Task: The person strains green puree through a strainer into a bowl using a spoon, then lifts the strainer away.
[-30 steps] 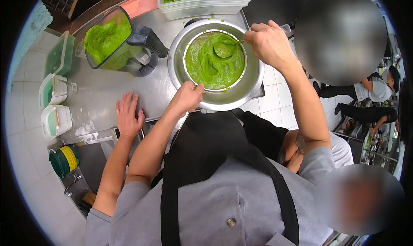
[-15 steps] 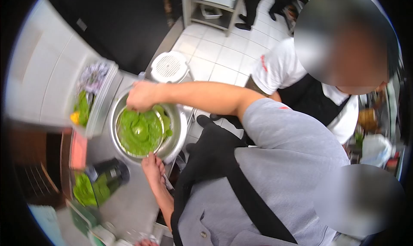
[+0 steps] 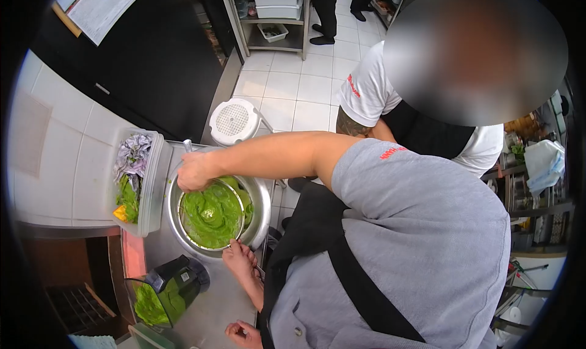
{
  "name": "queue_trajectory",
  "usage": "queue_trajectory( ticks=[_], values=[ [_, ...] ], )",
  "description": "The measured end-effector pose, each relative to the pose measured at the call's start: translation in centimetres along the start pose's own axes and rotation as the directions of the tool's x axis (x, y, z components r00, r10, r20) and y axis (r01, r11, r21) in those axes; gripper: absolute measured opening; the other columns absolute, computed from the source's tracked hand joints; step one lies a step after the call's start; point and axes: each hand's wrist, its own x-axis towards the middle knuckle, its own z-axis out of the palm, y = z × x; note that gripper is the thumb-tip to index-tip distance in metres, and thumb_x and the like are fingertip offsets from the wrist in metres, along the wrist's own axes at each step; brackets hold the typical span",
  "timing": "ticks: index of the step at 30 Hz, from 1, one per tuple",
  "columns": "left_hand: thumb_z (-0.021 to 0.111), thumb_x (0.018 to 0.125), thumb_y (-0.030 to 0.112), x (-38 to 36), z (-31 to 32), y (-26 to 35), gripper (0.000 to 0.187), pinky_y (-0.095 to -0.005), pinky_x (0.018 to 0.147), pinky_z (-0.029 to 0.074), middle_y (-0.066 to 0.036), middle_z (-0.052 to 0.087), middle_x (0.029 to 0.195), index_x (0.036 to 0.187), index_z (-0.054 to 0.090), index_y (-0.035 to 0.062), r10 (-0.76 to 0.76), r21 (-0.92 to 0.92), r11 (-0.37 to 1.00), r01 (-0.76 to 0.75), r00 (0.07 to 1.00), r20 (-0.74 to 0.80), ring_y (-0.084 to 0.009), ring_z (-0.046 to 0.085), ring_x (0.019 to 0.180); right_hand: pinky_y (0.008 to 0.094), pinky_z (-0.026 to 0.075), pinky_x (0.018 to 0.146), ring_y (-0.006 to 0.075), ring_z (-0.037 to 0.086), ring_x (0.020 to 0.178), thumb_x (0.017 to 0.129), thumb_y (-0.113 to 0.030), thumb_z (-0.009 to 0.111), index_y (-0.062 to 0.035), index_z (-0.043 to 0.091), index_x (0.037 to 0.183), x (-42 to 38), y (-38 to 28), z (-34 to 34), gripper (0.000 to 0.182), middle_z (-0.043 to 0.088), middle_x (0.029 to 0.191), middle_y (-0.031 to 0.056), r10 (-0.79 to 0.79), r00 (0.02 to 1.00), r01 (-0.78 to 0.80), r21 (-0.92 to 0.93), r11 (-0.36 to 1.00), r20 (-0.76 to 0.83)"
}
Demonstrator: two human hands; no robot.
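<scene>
Metal counter [image 3: 223, 294]: bears the bowl [image 3: 261, 218].
Bowl: surrounds the strainer [image 3: 242, 221].
Strainer: near edge at the left hand [image 3: 240, 257], far edge beneath the right hand [image 3: 195, 172].
Green purée [image 3: 210, 218]: in the strainer, between both grips, just below the right.
Right hand: fist clamped round the spoon handle [image 3: 187, 145].
Left hand: fingers clamped on the strainer's edge.
Spoon handle: juts beyond the fist.

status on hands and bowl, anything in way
Right hand gripping spoon; left hand holding strainer. Green puree in strainer, over steel bowl. Another person's hand nearby, clear of bowl.
</scene>
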Motion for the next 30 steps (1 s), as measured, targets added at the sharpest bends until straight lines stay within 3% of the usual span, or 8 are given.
queue_trajectory(
  ticks=[4,10,12,15,18,21,26,30],
  values=[
    [0.049,0.11,0.027,-0.1,-0.1,0.0,0.032,-0.0265,0.034,0.021,0.002,0.036,0.055,0.09,0.051,0.0023,-0.003,-0.008,1.0,0.004,1.0,0.015,-0.0081,0.03,0.039,0.044,0.044,0.089,0.0242,0.072,0.084,0.083,-0.026,0.069,-0.0207,0.077,0.09,0.8,-0.7,-1.1,0.012,0.076,0.087,0.0021,-0.039,0.999,0.039,-0.096,0.995,0.004],
    [0.051,0.109,0.029,-0.8,-0.4,0.3,0.032,-0.0278,0.035,0.022,0.003,0.039,0.055,0.087,0.053,0.0055,-0.03,-0.041,0.999,0.032,0.999,0.033,-0.008,0.032,0.038,0.0431,0.047,0.091,0.0225,0.072,0.069,0.075,-0.027,0.07,-0.0184,0.075,0.069,-1.0,-3.5,-5.3,0.011,0.071,0.066,0.0015,-0.282,0.939,0.169,-0.452,0.876,-0.195],
    [0.051,0.109,0.029,-1.3,-0.2,0.9,0.035,-0.0282,0.037,0.024,0.005,0.039,0.054,0.081,0.052,0.0084,-0.041,-0.059,0.997,0.042,0.999,0.017,-0.0083,0.033,0.039,0.0436,0.05,0.089,0.0242,0.072,0.07,0.075,-0.021,0.07,-0.0165,0.075,0.069,-2.1,-3.4,-6.4,0.009,0.07,0.066,0.0051,-0.169,0.979,0.118,-0.368,0.922,-0.112],
    [0.049,0.11,0.029,-1.4,0.5,1.1,0.033,-0.0278,0.037,0.022,0.005,0.038,0.054,0.087,0.053,0.0059,-0.07,-0.138,0.988,0.071,0.998,0.009,-0.0065,0.03,0.038,0.0465,0.057,0.079,0.0299,0.072,0.083,0.079,-0.013,0.069,-0.0074,0.073,0.092,-4.5,-0.7,-6.3,0.015,0.071,0.094,0.0091,-0.17,0.97,0.123,-0.251,0.96,-0.173],
    [0.048,0.111,0.028,-1.0,0.2,1.0,0.032,-0.0273,0.036,0.021,0.005,0.038,0.054,0.091,0.053,0.0038,-0.097,-0.192,0.977,0.095,0.995,-0.004,-0.0061,0.029,0.038,0.0429,0.058,0.071,0.0293,0.071,0.083,0.08,-0.011,0.069,-0.0065,0.07,0.099,-6.8,-0.9,-6.1,0.02,0.068,0.093,0.008,-0.153,0.971,0.109,-0.231,0.967,-0.182],
    [0.052,0.108,0.026,-0.7,0.4,1.4,0.03,-0.0286,0.037,0.026,0.002,0.042,0.059,0.099,0.054,-0.0018,-0.117,-0.206,0.97,0.125,0.992,0.053,-0.0073,0.035,0.041,0.0414,0.057,0.067,0.0273,0.07,0.079,0.082,-0.008,0.069,-0.0086,0.067,0.104,-6.6,0.3,-3.2,0.023,0.064,0.09,0.0069,-0.145,0.887,0.09,-0.142,0.986,-0.439],
    [0.052,0.108,0.026,-0.8,0.6,1.0,0.03,-0.0284,0.037,0.025,0.002,0.042,0.059,0.099,0.053,-0.0017,-0.132,-0.208,0.968,0.141,0.989,0.059,-0.0066,0.032,0.04,0.0392,0.058,0.063,0.0247,0.067,0.078,0.079,-0.009,0.069,-0.0107,0.067,0.096,-7.0,-1.6,0.7,0.017,0.063,0.086,0.0047,-0.113,0.828,0.064,-0.107,0.992,-0.549],
    [0.051,0.109,0.027,-0.9,0.9,1.5,0.03,-0.0284,0.037,0.024,0.001,0.043,0.06,0.098,0.053,-0.0016,-0.135,-0.186,0.973,0.139,0.99,0.038,-0.0063,0.032,0.04,0.0396,0.058,0.063,0.0254,0.067,0.078,0.08,-0.008,0.07,-0.0092,0.066,0.09,-8.8,-2.4,-0.3,0.011,0.06,0.083,0.0058,-0.086,0.901,0.065,-0.065,0.996,-0.425]
  ],
)
